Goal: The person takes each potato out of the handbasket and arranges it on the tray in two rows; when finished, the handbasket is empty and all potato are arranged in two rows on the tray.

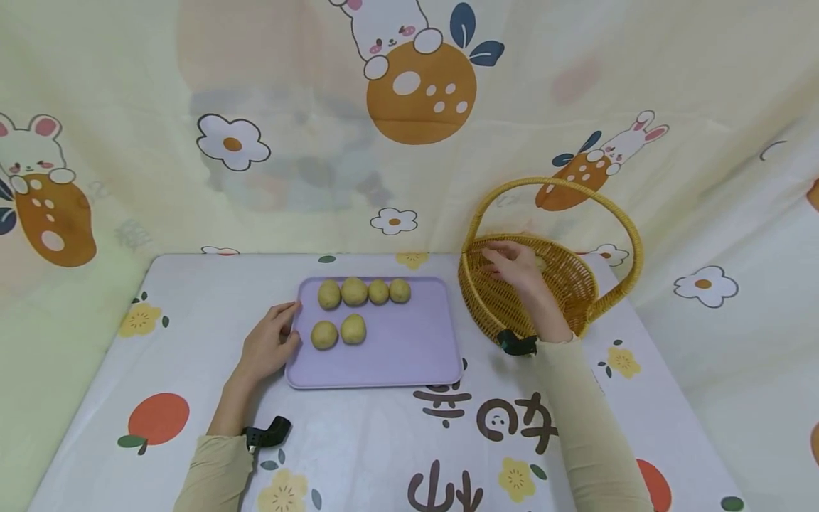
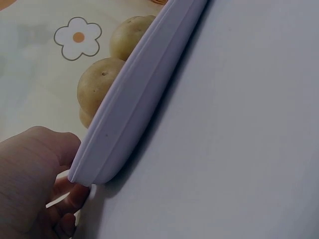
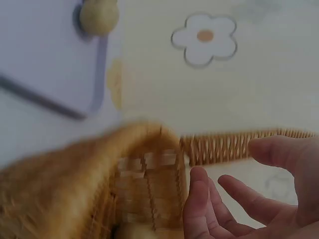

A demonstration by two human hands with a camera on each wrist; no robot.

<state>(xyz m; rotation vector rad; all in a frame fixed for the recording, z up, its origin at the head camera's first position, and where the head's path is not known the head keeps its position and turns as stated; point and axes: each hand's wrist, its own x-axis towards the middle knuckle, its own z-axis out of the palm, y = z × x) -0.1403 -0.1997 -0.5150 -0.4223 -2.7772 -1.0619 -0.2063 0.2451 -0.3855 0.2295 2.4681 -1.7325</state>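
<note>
My left hand (image 1: 269, 345) rests at the left edge of a lilac tray (image 1: 403, 363), its thumb and fingers touching the rim. On the tray sit several yellowish potatoes (image 1: 354, 291) in a back row, with two more potatoes (image 1: 324, 335) in front at the left. My right hand (image 1: 517, 269) hovers over the mouth of a wicker basket (image 1: 579, 284), fingers loosely bent and apart with nothing between them. Inside the basket a pale rounded thing (image 3: 134, 231), probably a potato, shows only in part. The basket's wall and the hand hide the rest.
The basket's tall arched handle (image 1: 550, 181) rises above the right hand. A patterned cloth wall (image 1: 288, 192) stands right behind the table (image 1: 211, 299). Dark wrist cameras (image 1: 269, 432) are strapped on both wrists.
</note>
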